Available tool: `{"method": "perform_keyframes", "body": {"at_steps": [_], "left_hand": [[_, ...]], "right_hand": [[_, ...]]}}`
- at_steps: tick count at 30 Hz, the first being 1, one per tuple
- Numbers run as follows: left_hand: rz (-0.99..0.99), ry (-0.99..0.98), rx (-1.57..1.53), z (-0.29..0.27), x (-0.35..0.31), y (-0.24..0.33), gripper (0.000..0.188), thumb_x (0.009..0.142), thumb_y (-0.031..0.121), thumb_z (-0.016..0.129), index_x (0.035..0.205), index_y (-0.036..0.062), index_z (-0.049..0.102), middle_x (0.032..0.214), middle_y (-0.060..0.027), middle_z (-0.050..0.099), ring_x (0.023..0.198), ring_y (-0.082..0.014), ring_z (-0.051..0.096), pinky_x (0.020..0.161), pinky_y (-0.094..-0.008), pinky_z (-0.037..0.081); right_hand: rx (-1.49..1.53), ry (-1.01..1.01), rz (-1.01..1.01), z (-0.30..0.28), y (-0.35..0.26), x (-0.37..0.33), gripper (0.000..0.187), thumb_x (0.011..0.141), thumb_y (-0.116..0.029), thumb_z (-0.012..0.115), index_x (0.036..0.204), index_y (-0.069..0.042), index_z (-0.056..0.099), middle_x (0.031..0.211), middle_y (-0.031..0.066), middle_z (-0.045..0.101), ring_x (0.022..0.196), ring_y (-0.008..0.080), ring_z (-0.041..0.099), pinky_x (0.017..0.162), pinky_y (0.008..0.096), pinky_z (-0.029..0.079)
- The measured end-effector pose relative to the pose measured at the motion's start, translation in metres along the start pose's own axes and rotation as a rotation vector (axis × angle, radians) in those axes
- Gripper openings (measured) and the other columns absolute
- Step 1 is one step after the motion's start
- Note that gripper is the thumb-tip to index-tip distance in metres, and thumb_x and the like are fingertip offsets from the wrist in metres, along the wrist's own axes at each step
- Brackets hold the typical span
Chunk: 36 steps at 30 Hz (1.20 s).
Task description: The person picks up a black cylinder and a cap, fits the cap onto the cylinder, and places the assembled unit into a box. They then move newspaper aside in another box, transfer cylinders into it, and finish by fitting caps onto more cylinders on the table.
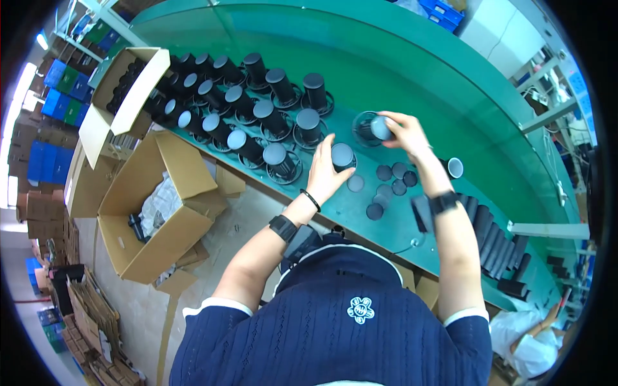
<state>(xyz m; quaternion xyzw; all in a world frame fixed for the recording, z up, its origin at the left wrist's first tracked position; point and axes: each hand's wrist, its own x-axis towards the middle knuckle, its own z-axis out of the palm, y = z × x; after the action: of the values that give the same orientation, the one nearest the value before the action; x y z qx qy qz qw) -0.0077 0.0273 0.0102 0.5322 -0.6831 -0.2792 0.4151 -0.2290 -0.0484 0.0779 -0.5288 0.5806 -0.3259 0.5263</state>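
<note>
My left hand (325, 177) is curled round a black cylinder (342, 155) with a grey top, which stands on the green table (351, 215). To its right, my right hand (407, 136) grips a short dark cylinder (382, 128) by its side, fingers closed. That piece is at the right side of a black ring-shaped base (364, 130); whether the two touch is unclear. Several small dark discs (399, 187) lie between my hands, nearer to me. Left of my left hand, rows of upright black cylinders on round bases (308, 122) fill the table.
A dark cup with a pale rim (455, 168) sits right of my right forearm. Several black tubes (492, 238) lie farther right. Open cardboard boxes (132, 257) stand at the left, one on the table's end (141, 90). Another person (528, 341) is at the lower right.
</note>
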Motion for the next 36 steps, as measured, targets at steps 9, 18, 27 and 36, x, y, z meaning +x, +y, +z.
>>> {"method": "perform_keyframes", "body": {"at_steps": [9,18,27,36], "left_hand": [[0.070,0.034,0.037,0.010,0.024,0.005,0.067,0.064,0.011,0.081,0.121,0.0015,0.048,0.112,-0.0184,0.056,0.105,-0.0339,0.056,0.090,-0.0384,0.046],[0.032,0.076,0.045,0.025,0.035,-0.013,0.067,0.066,0.014,0.082,0.122,0.0037,0.047,0.109,-0.0174,0.056,0.102,-0.0329,0.056,0.087,-0.0388,0.046],[0.161,0.086,0.177,0.011,0.026,-0.002,0.083,0.065,0.018,0.081,0.133,-0.0008,0.037,0.121,-0.0230,0.046,0.115,-0.0415,0.042,0.100,-0.0468,0.034],[0.449,-0.375,-0.162,0.124,0.029,0.072,0.050,0.073,0.014,0.071,0.116,-0.0011,0.050,0.114,-0.0192,0.050,0.109,-0.0373,0.047,0.094,-0.0450,0.039]], "right_hand": [[-0.078,0.073,0.065,0.037,0.018,0.105,0.032,0.095,-0.019,0.050,0.126,-0.012,0.056,0.096,0.0114,0.066,0.057,0.0211,0.066,0.046,0.0298,0.056],[-0.980,-0.160,-0.222,0.061,0.131,-0.025,0.053,0.067,-0.021,0.078,0.115,-0.007,0.059,0.101,0.0158,0.063,0.097,0.0343,0.060,0.085,0.0425,0.050],[-0.715,-0.050,-0.256,0.059,0.148,-0.062,0.060,0.067,-0.020,0.079,0.119,-0.003,0.056,0.113,0.0159,0.056,0.101,0.0305,0.057,0.088,0.0391,0.048],[1.396,-0.015,-0.104,-0.037,0.146,-0.196,0.050,0.099,-0.038,0.042,0.140,-0.011,0.034,0.127,0.0233,0.050,0.102,0.0304,0.060,0.084,0.0363,0.054]]}}
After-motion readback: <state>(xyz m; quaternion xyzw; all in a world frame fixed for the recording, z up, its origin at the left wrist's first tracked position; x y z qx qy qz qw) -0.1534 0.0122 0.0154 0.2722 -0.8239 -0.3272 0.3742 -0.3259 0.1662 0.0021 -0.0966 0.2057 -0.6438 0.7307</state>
